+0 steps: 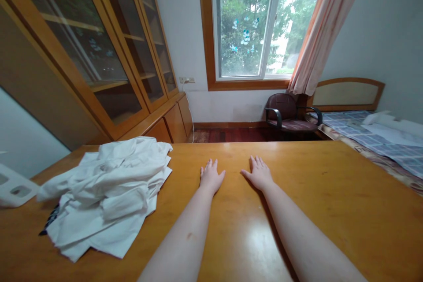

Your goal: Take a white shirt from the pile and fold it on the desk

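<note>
Both arms reach forward over a glossy wooden table (pixel 317 202). My left hand (pixel 211 177) lies palm down on the tabletop, fingers spread, holding nothing. To the right of it, my right hand (pixel 259 173) rests palm down in the same way, thumb pointing inward and fingers apart. A bare strip of wood separates the two hands. Left of my left hand sits a crumpled heap of white cloth (pixel 115 185), piled in loose folds; whether it is one piece or more I cannot tell. A dark patterned bit (pixel 51 220) pokes out under its left edge.
A white plastic object with cut-outs (pixel 16 187) stands at the table's left edge. Beyond are a glass-door cabinet (pixel 132 48), a window (pixel 246 22) with a pink curtain (pixel 325 31), a brown armchair (pixel 286 112), and a bed (pixel 383 136) at the right.
</note>
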Demonstrator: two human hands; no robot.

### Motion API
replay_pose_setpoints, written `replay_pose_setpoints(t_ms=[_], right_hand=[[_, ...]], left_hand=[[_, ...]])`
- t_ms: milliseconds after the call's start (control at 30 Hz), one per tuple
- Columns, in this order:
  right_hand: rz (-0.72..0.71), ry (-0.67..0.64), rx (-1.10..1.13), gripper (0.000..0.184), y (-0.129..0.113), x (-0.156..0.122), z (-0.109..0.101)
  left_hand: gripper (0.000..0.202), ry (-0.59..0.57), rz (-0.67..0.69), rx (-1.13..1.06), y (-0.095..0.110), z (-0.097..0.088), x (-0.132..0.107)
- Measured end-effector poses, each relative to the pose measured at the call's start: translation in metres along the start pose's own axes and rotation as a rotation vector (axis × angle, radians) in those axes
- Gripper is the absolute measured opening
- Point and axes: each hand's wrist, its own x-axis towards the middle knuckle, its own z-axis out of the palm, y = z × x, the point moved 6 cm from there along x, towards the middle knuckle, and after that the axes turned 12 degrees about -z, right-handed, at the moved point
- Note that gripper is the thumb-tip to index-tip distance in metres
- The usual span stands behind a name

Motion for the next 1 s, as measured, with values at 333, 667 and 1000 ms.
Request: replay_pose_setpoints(t_ms=[333,667,1000], right_hand=[[-0.032,0.084,0.066,0.082,-0.004,0.001,-0.004],[-0.082,-0.030,-0.040,0.095,-0.011,-0.001,0.006],[-0.091,-0.107,-0.082,0.093,-0.014,0.001,0.008]], left_hand=[[0.079,0.043,0.047,0.010,-0.004,0.001,0.009],[0.087,0.014,0.054,0.115,-0.001,0.013,0.008],[0.089,0.005,0.051,0.124,0.000,0.013,0.008]])
